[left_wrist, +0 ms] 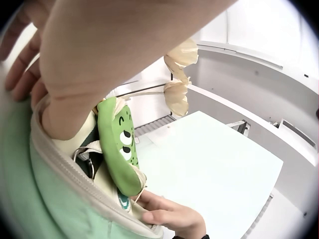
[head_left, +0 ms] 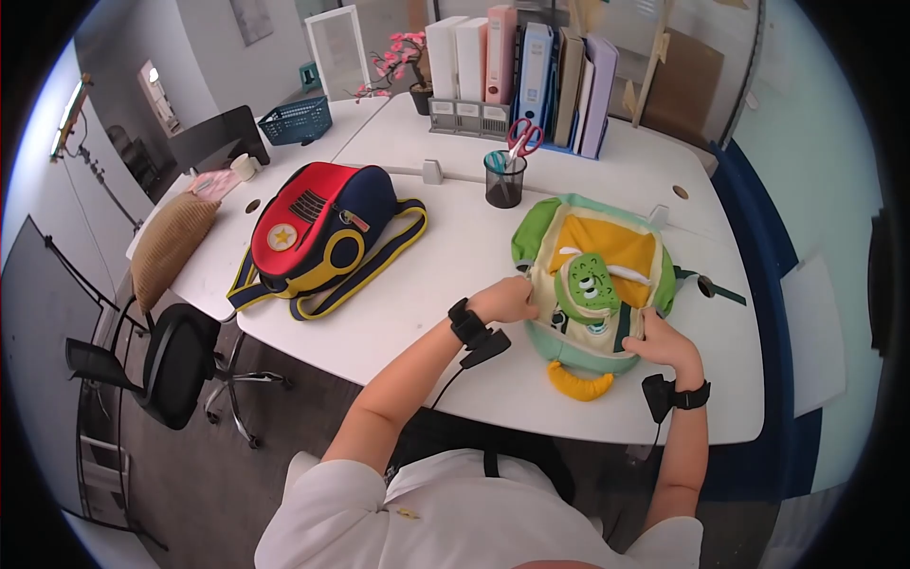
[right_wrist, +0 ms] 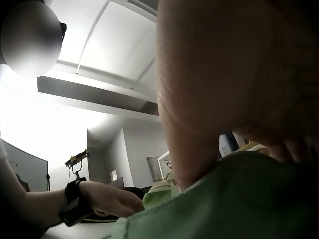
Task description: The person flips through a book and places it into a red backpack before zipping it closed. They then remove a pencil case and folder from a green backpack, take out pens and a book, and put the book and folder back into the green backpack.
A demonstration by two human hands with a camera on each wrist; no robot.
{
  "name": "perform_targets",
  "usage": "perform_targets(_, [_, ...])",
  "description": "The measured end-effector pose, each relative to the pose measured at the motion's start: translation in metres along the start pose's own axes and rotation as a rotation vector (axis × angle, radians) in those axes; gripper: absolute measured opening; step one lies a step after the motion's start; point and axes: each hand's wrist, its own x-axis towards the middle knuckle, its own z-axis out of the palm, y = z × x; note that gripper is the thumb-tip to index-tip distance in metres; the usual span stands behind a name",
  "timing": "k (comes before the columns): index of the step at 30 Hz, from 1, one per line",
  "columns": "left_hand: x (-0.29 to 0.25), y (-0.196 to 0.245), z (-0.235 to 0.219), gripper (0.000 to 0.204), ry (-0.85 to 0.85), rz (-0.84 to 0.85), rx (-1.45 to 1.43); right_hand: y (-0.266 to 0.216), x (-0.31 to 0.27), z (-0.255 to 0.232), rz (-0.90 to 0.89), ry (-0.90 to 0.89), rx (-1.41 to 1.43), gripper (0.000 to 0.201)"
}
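A pale green and cream backpack (head_left: 566, 339) lies on the table, with a yellow flap (head_left: 607, 248), a green character face (head_left: 590, 281) and a yellow curved handle (head_left: 580, 381). My left hand (head_left: 507, 301) pinches its left edge near the front. At the lower right edge, my right hand (head_left: 664, 343) grips the fabric with thumb and fingers. The left wrist view shows the zipper edge (left_wrist: 75, 172) beside the green character (left_wrist: 117, 144), with my right hand (left_wrist: 172, 216) at the far end. In the right wrist view, green fabric (right_wrist: 199, 214) lies under the near hand.
A red and navy backpack (head_left: 318, 228) lies to the left on the white table (head_left: 455, 256). Behind stand a mesh cup (head_left: 504, 182) with scissors, several binders (head_left: 533, 81), a blue basket (head_left: 296, 120) and a potted flower (head_left: 419, 95). A brown cushion (head_left: 171, 248) rests at the left.
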Motion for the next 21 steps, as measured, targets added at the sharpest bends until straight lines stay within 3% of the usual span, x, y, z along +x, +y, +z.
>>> perform_targets(3, [-0.016,-0.021,-0.005,0.036,0.06,-0.095,0.005,-0.014,0.035,-0.004,0.05,-0.112,-0.064,0.064])
perform_targets(7, [-0.031,-0.027,-0.013,0.035,0.06,-0.144,-0.029,-0.025,0.056,-0.001,0.065,0.033,-0.079,0.047])
perform_targets(10, [-0.034,-0.035,-0.003,0.036,0.12,-0.086,0.004,-0.012,0.069,0.002,0.217,0.076,0.117,0.045])
perform_targets(13, [-0.033,-0.044,-0.011,0.033,0.023,-0.133,-0.133,0.002,0.066,0.007,0.187,0.203,0.198,0.045])
perform_targets(15, [-0.043,-0.064,-0.027,0.029,0.318,0.029,-0.103,0.009,0.062,0.009,0.188,0.302,0.255,0.043])
perform_targets(17, [-0.056,-0.074,-0.06,0.031,0.572,-0.097,0.17,0.022,0.062,0.01,0.152,0.413,0.277,0.042])
perform_targets(19, [-0.062,-0.106,-0.084,0.041,0.839,-0.176,0.896,0.039,0.067,0.014,0.081,0.524,0.263,0.04])
perform_targets(20, [-0.069,-0.119,-0.095,0.045,0.811,-0.256,0.965,0.028,0.063,0.007,0.173,0.475,0.19,0.04])
perform_targets(21, [-0.077,-0.131,-0.103,0.05,0.783,-0.333,1.034,0.031,0.065,0.011,0.093,0.535,0.127,0.041])
